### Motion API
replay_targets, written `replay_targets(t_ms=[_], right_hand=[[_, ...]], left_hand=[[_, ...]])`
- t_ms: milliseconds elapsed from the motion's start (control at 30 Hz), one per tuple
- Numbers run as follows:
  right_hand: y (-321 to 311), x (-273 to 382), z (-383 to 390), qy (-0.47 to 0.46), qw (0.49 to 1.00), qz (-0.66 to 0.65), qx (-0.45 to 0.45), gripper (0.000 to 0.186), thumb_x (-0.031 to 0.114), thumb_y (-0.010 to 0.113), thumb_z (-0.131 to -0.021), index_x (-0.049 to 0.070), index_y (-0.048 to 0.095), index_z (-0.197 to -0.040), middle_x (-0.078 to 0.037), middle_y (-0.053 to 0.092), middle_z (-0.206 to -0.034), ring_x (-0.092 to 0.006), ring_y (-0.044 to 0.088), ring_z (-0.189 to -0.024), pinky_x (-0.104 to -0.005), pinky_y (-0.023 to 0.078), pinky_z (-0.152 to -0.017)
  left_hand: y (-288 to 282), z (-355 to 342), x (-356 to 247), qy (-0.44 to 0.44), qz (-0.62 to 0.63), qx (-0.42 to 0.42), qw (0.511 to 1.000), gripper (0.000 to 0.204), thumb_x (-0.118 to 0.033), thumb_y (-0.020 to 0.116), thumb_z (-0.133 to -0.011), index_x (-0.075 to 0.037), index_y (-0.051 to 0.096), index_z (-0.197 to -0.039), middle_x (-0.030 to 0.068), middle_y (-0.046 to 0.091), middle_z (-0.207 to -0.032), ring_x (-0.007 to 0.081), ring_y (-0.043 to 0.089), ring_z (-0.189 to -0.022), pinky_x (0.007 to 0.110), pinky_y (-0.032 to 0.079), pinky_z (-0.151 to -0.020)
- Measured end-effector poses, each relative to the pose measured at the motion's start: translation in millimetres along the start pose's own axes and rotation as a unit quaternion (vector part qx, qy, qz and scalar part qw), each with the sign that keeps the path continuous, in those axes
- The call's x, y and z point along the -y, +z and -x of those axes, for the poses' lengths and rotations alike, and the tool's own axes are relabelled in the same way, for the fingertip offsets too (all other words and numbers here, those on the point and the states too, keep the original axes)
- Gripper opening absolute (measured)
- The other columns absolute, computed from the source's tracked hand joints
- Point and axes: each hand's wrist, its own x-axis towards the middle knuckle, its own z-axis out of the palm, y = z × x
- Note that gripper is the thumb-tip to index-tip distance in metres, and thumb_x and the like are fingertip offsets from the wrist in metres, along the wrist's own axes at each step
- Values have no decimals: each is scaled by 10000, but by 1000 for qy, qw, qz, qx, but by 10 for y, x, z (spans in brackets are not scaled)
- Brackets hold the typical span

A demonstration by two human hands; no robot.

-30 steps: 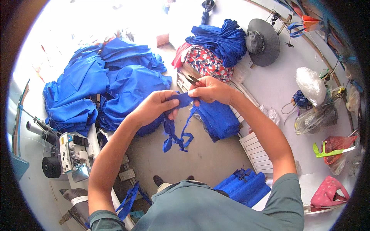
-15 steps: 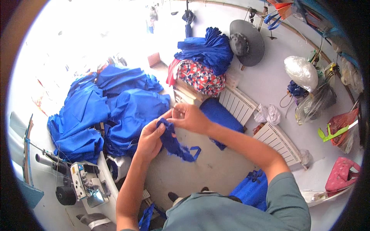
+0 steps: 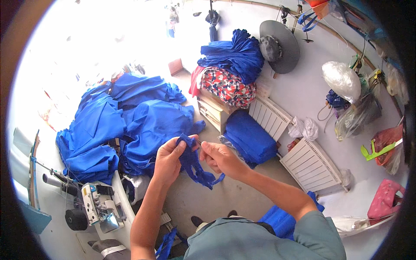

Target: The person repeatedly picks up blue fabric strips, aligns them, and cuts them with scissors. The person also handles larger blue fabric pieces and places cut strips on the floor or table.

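Note:
Pinched between the fingers and thumb of my left hand (image 3: 171, 158) is a crumpled blue fabric strip (image 3: 197, 173), its ragged tails dangling below. Just to the right, my right hand (image 3: 219, 159) is closed round the small snips (image 3: 200, 142), which are mostly hidden by my fingers; their tip is at the upper end of the strip. Behind the hands, a large heap of blue fabric (image 3: 156, 121) spreads to the left, and a folded blue bundle (image 3: 249, 134) lies to the right.
A white sewing machine (image 3: 97, 201) with a black thread cone (image 3: 76, 219) stands lower left. White slatted panels (image 3: 310, 164) are at right. A patterned cloth bundle (image 3: 227, 86), grey hat (image 3: 279, 45), hanging bags (image 3: 340, 82) and pink bag (image 3: 383, 199) line the far and right sides.
The view has shifted, so surroundings sit lower left. Since half a second ago my right hand has dropped and turned beside the strip; my left hand still holds it.

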Motion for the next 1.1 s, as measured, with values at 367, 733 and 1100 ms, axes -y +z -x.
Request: replay_targets(t_ms=[367,733,1100], right_hand=[[-54,-87,-15,36,997,-64,22,527,501,387,-1079,52,558,-864,89,343,-573,-27,292,-425,-234,235,-383],[-31,-78,-22,40,997,-69,18,541,490,369,-1089,33,566,-877,74,333,-583,-33,277,-445,-231,212,-401],[-43,-101,-50,41,997,-63,14,541,503,376,-1083,41,571,-881,80,319,-586,-28,246,-442,-234,191,-396]], left_hand=[[26,-7,-11,6,-61,-12,998,244,-124,568,-1033,41,669,-1182,134,694,-1221,158,654,-1058,313,514,-967],[35,16,-41,4,-139,-29,990,255,-117,569,-1029,40,681,-1197,83,711,-1168,116,647,-1013,274,497,-942],[34,27,-70,-39,-211,6,977,228,-124,586,-1022,25,703,-1148,19,711,-1043,71,613,-932,244,488,-872]])
